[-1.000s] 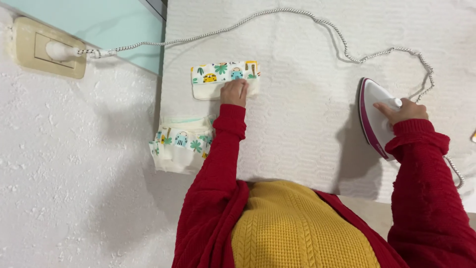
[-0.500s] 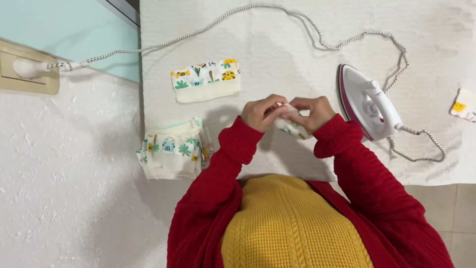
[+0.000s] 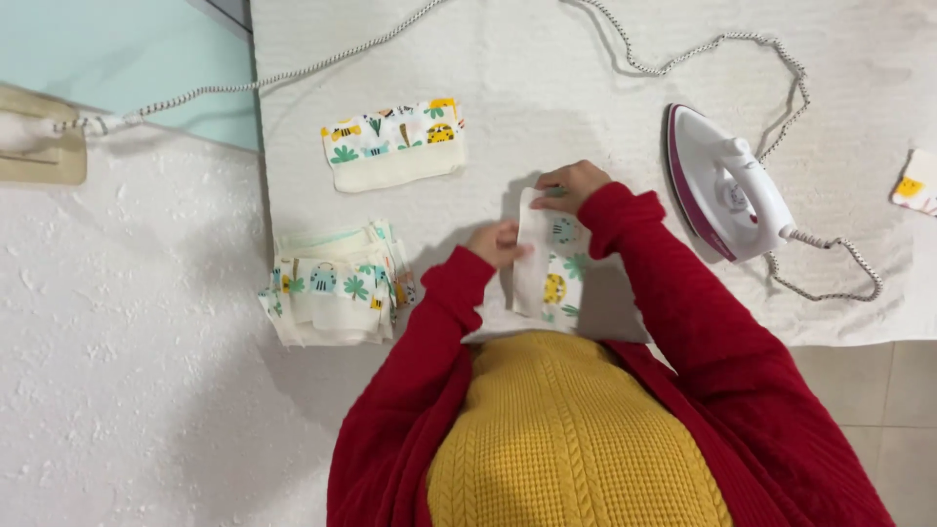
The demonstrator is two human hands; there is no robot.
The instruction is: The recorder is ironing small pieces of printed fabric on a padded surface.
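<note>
Both hands pinched a folded printed cloth piece (image 3: 549, 268) against the white ironing cloth (image 3: 605, 117), just left of the upright iron (image 3: 727, 185): the left hand (image 3: 498, 244) closed on its left edge, the right hand (image 3: 571, 183) on its top end. Farther left of the iron lay a finished folded piece (image 3: 393, 146) and, nearer the person, a stack of printed pieces (image 3: 334, 293).

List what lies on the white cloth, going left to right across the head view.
Stack of printed fabric pieces → folded printed piece → left hand → fabric strip being held → iron → small fabric scrap.
</note>
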